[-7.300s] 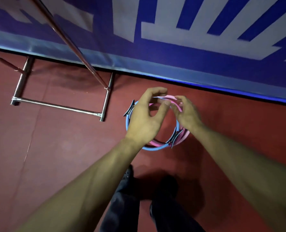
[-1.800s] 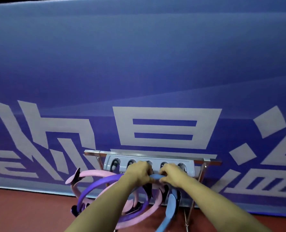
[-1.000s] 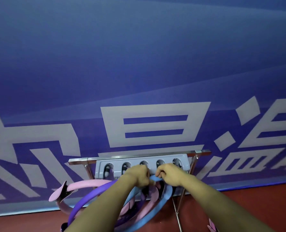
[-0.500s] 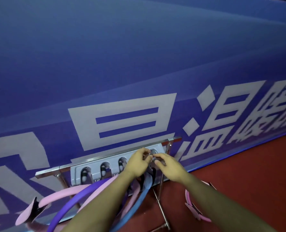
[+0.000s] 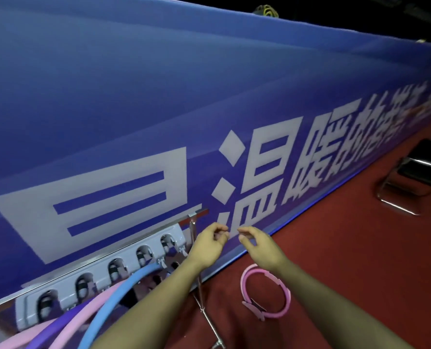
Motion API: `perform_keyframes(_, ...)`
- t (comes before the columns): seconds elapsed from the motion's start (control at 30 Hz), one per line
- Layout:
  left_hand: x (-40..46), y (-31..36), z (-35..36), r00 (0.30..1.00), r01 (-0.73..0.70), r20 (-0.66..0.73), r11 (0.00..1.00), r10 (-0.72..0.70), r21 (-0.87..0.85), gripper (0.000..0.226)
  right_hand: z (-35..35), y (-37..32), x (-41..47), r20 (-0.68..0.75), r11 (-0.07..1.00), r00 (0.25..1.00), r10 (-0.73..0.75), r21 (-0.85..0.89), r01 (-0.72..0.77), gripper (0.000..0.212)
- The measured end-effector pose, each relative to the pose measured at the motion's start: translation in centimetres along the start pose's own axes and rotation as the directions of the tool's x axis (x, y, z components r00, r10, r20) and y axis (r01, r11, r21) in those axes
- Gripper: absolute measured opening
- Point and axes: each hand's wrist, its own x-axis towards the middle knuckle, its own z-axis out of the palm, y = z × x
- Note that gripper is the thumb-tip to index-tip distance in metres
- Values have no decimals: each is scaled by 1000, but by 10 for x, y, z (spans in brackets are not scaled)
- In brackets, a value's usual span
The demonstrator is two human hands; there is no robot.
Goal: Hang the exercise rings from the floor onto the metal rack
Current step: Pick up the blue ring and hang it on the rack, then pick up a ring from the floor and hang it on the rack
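A metal rack (image 5: 194, 215) with a grey hook strip (image 5: 123, 263) stands against the blue banner wall. A blue ring (image 5: 116, 298) hangs from a hook near the strip's right end, beside a pink ring (image 5: 78, 321) and a purple ring (image 5: 50, 331) further left. Another pink ring (image 5: 264, 293) lies on the red floor to the right of the rack. My left hand (image 5: 209, 244) and my right hand (image 5: 256, 244) hover just right of the rack's end, fingers loosely curled and holding nothing.
The blue banner wall (image 5: 209, 109) with large white characters runs along the back. A folding chair (image 5: 411, 175) with a black seat stands on the red floor (image 5: 348, 248) at the far right. The rack's thin leg (image 5: 209, 321) reaches down to the floor.
Both hands have let go of the blue ring, which now hangs on the rack. The hands have drawn away to the right, and my view has swung right.
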Motion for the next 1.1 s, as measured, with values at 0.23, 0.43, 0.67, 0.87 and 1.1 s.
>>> perform_keyframes(0.23,6,73,85,994,-107,11,994,107,-7,21,-79,49,-31,-115,990,993,-17,136,33,32)
perform_keyframes(0.43,7,136,175,985,-165,-68,982,159,-93,22,-159,98,-63,-218,959,976,-11,275,72,29)
perform_keyframes(0.67,22,197,269,978,-190,-131,956,164,-224,21,-247,156,-89,-312,950,949,-35,284,128,30)
perform_keyframes(0.87,49,223,319,978,-194,-109,961,175,-198,20,-287,200,-84,-360,941,933,28,324,97,27)
perform_keyframes(1.1,104,227,357,980,-200,-42,960,195,-198,20,-307,238,-46,-368,962,930,26,263,77,26)
